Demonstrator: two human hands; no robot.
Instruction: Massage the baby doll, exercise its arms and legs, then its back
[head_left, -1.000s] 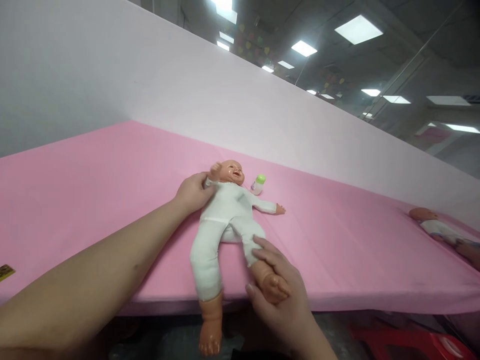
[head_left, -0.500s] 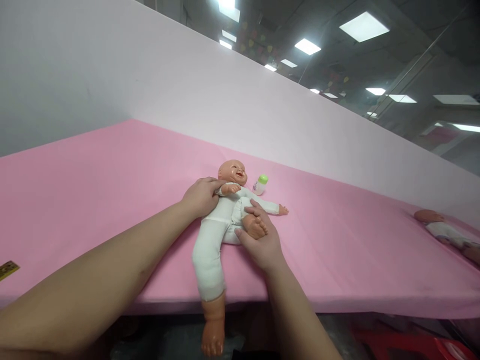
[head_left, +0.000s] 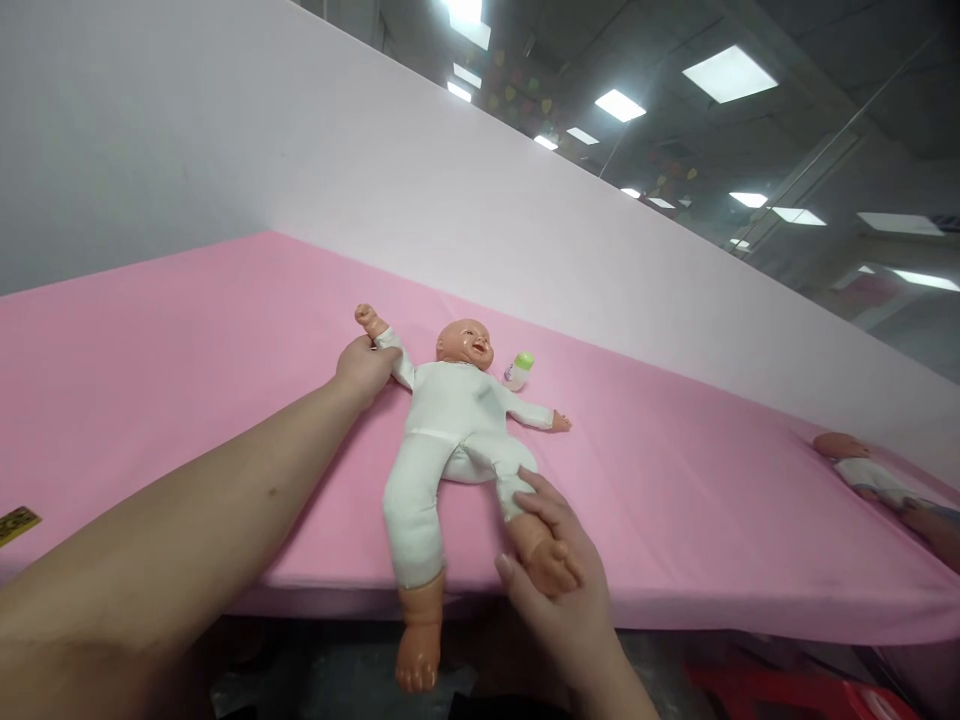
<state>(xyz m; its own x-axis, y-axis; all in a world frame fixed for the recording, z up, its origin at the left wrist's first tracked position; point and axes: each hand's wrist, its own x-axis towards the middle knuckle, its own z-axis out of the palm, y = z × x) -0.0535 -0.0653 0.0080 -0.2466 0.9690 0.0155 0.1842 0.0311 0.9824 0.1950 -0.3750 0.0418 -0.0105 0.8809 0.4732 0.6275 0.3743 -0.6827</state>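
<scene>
A baby doll (head_left: 454, 405) in a white cloth suit lies on its back on a pink-covered table (head_left: 660, 500), its head away from me and its feet toward me. My left hand (head_left: 365, 368) is closed around the doll's arm on the left, which it holds out sideways and up. Around the doll's lower leg and foot on the right my right hand (head_left: 570, 570) is curled, with the foot resting against the palm. The doll's other foot hangs past the table's front edge. Beside the doll's head a small bottle (head_left: 518, 371) with a green cap leans or lies on the cloth.
Another doll (head_left: 874, 475) lies at the far right of the table. A white wall panel (head_left: 480, 220) runs along the back. A yellow and black label (head_left: 19, 523) is at the left front edge. Something red (head_left: 787, 690) is on the floor below.
My left hand has swung the doll's arm from across its chest out to the left. My right hand has drawn the bent leg down toward me, straightening it.
</scene>
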